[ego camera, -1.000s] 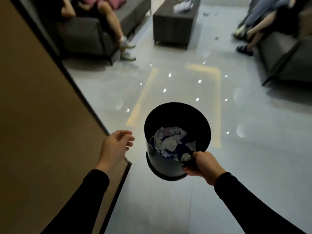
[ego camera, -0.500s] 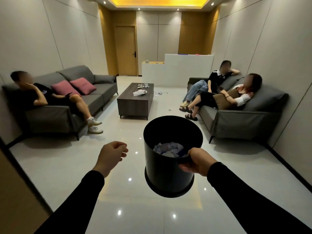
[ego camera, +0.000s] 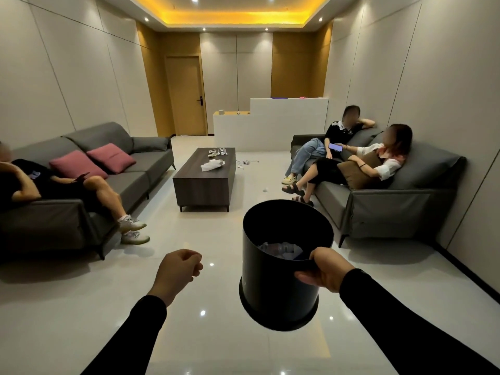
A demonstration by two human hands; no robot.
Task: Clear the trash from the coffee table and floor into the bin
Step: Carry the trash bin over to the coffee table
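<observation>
Right hand (ego camera: 324, 269) grips bin (ego camera: 278, 290) by near rim; left hand (ego camera: 177, 270) fisted, empty. A one-handed tilt could spill paper (ego camera: 281, 249).

The view tilted up; the bin (ego camera: 281, 290) showed less of the crumpled paper (ego camera: 281, 249) inside it, and the coffee table (ego camera: 203, 185) drew nearer at mid-frame.

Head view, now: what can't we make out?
Head view only:
1. Inside the round black plastic bin: near wall and right hand hide most; crumpled white paper tops show.
2. On the dark wooden coffee table, white scraps: too small to identify.
3. Beside it, floor litter: too small.
</observation>
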